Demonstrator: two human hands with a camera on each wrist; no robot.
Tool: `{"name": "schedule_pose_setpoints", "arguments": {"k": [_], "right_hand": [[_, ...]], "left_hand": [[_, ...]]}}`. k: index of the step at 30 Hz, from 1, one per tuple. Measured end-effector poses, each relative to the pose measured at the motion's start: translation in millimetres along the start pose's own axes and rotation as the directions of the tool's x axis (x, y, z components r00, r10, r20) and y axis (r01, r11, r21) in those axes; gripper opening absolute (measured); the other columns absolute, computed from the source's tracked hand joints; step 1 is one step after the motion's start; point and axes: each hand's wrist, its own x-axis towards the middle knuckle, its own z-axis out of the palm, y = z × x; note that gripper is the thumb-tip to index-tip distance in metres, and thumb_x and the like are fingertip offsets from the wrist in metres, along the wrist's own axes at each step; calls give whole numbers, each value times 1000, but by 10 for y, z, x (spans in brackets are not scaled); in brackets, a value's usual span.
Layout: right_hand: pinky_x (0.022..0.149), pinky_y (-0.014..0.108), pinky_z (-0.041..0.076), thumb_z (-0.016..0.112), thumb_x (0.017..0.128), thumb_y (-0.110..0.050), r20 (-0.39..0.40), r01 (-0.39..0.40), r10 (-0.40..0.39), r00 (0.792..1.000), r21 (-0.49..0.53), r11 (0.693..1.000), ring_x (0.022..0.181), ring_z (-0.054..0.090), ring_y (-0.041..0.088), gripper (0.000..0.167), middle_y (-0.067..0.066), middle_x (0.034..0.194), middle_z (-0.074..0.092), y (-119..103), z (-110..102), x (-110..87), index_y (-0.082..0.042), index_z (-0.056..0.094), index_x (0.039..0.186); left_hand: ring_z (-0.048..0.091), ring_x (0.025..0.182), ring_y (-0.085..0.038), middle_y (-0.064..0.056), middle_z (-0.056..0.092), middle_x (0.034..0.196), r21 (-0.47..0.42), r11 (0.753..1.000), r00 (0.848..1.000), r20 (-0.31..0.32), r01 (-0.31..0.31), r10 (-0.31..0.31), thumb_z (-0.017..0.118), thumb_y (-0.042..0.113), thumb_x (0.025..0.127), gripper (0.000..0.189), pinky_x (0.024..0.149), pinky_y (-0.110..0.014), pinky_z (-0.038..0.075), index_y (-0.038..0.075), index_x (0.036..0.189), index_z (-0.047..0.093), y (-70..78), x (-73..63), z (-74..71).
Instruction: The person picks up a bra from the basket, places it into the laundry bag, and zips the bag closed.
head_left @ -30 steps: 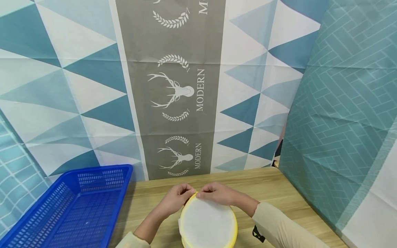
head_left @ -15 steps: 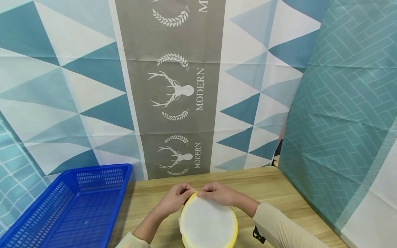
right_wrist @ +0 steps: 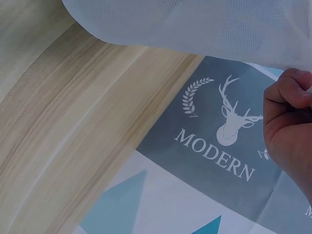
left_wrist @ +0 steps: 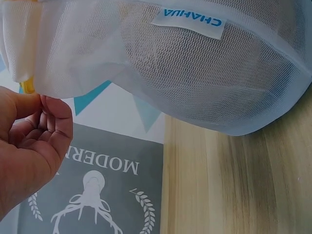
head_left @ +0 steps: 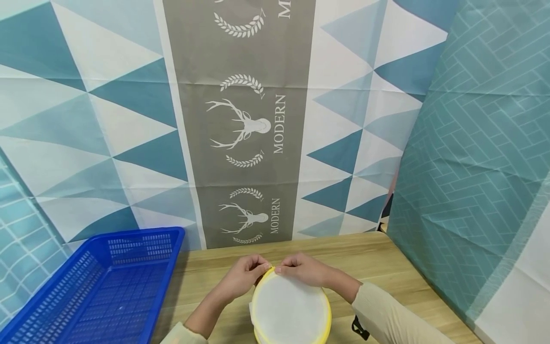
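A round white mesh laundry bag (head_left: 290, 308) with a yellow zipper edge (head_left: 329, 319) stands at the near middle of the table. At its far rim my left hand (head_left: 240, 277) pinches the edge between thumb and forefinger. Close beside it, my right hand (head_left: 306, 269) pinches the same rim, thumb on the top face. In the left wrist view a yellow zipper end (left_wrist: 28, 86) shows just above the left fingertips, and a white label (left_wrist: 190, 23) reads CHAHUA. The right wrist view has the right hand (right_wrist: 291, 117) under the bag's edge, its fingertips partly out of frame.
A blue plastic basket (head_left: 172, 272) stands to the left on the wooden table (head_left: 356, 253). Behind rises a patterned cloth backdrop (head_left: 245, 157), and a teal cloth (head_left: 468, 191) hangs at the right. A black strap (head_left: 360, 328) lies by the right sleeve.
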Motion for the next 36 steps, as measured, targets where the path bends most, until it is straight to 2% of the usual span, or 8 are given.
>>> {"name": "schedule_pose_setpoints", "arguments": {"k": [8,21,26,36], "right_hand": [[49,21,48,51,97,-26,-2,6,-6,1000,25,1000,55,57,6,30,-1,75,62,32,-9,-12,-2,67,90],[52,22,48,50,97,-29,47,4,-5,999,29,1000,59,57,7,30,-1,80,63,0,10,-1,-5,68,95],[51,22,47,50,97,-29,49,-11,9,999,35,999,56,57,7,31,-2,75,62,1,8,-4,-4,68,94],[52,20,48,50,97,-28,32,-6,5,999,38,999,57,57,5,32,-1,78,64,24,4,-7,-3,69,94]], "left_hand": [[50,63,-10,-2,54,73,-17,1000,1000,9,-7,7,53,16,96,21,56,-24,47,-4,96,59,-27,-5,-3],[51,67,-10,-2,57,76,67,997,999,-3,-35,35,53,16,95,20,59,-26,46,-2,94,62,27,4,38],[51,66,-10,-3,57,77,60,998,999,-5,-33,34,53,17,95,20,58,-26,47,-2,95,61,13,7,41],[51,62,-9,-3,56,75,30,999,1000,2,-28,28,53,17,95,21,54,-24,46,-3,95,61,0,12,45]]}}
